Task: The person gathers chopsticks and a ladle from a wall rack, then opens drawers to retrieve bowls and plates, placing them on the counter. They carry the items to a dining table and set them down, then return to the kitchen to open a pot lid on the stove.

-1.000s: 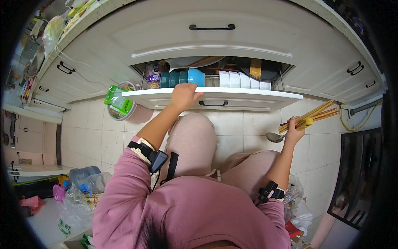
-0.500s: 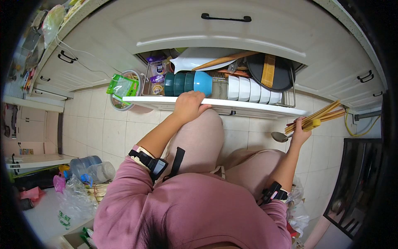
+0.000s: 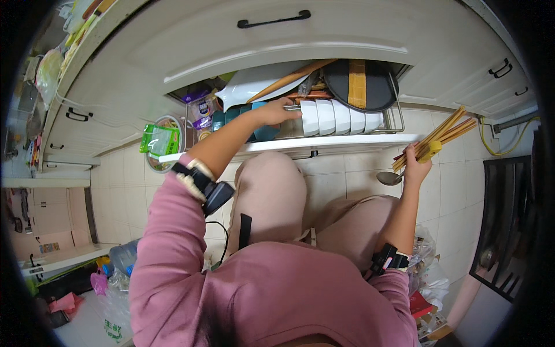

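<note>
My left hand (image 3: 277, 113) reaches into the drawer with fingers apart, at a metal rail between teal bowls (image 3: 218, 120) and stacked white bowls (image 3: 326, 118), over the drawer front (image 3: 338, 140). A white dish (image 3: 245, 84) with a wooden stick (image 3: 286, 81) lies behind. A black pan (image 3: 376, 87) holds a flat bamboo piece (image 3: 357, 85). At the right, my right hand (image 3: 417, 165) grips a bundle of chopsticks (image 3: 448, 128), with a yellow object (image 3: 430, 152) and a metal ladle (image 3: 388, 178) held along with them.
A lidded bucket with green packet (image 3: 162, 141) stands left of the drawer. Cabinets (image 3: 115, 87) and a cluttered counter edge (image 3: 81, 40) surround it. A black rack (image 3: 500, 225) stands right; bags (image 3: 428, 272) and water jugs (image 3: 124, 257) lie behind me.
The drawer has been pulled farther out, showing more contents. My left hand has moved from the front edge up into the drawer. My right hand still holds the chopsticks.
</note>
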The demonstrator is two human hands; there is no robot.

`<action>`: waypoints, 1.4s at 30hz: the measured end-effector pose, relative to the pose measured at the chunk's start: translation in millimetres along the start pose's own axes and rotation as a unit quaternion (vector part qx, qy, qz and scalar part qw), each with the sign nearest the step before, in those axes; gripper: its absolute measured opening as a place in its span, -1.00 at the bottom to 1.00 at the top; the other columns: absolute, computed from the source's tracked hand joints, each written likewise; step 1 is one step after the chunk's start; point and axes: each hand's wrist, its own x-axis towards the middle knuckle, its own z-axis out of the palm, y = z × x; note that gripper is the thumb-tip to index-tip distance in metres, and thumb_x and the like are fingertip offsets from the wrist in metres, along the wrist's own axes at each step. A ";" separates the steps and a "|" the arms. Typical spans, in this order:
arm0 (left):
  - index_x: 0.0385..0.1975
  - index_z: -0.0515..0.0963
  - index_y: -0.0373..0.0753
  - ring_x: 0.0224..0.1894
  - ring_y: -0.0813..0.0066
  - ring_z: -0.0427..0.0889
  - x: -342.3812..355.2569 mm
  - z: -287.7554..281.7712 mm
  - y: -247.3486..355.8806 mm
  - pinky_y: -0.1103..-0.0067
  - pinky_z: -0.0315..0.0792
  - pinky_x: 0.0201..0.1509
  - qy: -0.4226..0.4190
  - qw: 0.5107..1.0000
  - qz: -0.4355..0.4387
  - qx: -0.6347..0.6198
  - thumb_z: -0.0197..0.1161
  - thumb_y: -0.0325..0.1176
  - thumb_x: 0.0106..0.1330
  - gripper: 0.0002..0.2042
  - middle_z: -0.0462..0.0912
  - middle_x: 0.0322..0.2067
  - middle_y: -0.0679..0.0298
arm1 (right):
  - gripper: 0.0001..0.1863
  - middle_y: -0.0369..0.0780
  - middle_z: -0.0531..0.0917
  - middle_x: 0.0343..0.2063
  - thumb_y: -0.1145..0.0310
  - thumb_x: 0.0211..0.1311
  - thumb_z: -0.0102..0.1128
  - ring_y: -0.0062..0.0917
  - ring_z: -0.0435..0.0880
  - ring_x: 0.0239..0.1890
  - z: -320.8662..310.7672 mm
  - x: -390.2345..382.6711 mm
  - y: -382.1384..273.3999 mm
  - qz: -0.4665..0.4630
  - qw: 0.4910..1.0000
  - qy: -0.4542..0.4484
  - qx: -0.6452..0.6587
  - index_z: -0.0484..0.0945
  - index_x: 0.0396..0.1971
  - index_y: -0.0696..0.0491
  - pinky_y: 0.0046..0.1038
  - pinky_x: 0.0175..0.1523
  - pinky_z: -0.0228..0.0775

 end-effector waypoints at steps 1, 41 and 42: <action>0.17 0.18 -0.25 -0.01 0.26 0.47 16.9 9.8 -0.6 0.32 0.43 -0.04 0.000 1.000 -0.031 -0.001 0.24 0.14 0.08 -0.23 0.40 0.02 0.09 | -0.90 -0.27 0.54 -0.58 0.51 0.06 0.18 -0.63 0.52 -0.55 0.8 0.5 -0.2 -0.007 1.000 0.000 -0.014 0.46 -0.44 0.18 -0.59 -0.41 0.40; 0.12 0.26 -0.23 0.10 0.22 0.41 87.7 59.4 -11.2 0.24 0.23 0.21 -0.031 0.869 -0.153 -0.470 0.26 -0.42 0.13 -0.47 0.44 0.04 0.17 | -0.84 -0.31 0.53 -0.55 0.64 -0.05 0.19 -0.70 0.51 -0.51 9.5 -36.0 -62.0 0.188 0.975 0.104 0.064 0.47 -0.42 0.15 -0.66 -0.41 0.36; 0.13 0.25 -0.23 0.11 0.22 0.41 88.2 56.8 -13.5 0.24 0.23 0.22 -0.029 0.875 -0.157 -0.457 0.25 -0.42 0.13 -0.47 0.43 0.05 0.19 | -0.84 -0.25 0.51 -0.54 0.67 0.04 0.09 -0.62 0.50 -0.49 10.6 -40.8 -72.3 0.263 0.959 0.105 0.020 0.38 -0.37 0.15 -0.58 -0.34 0.41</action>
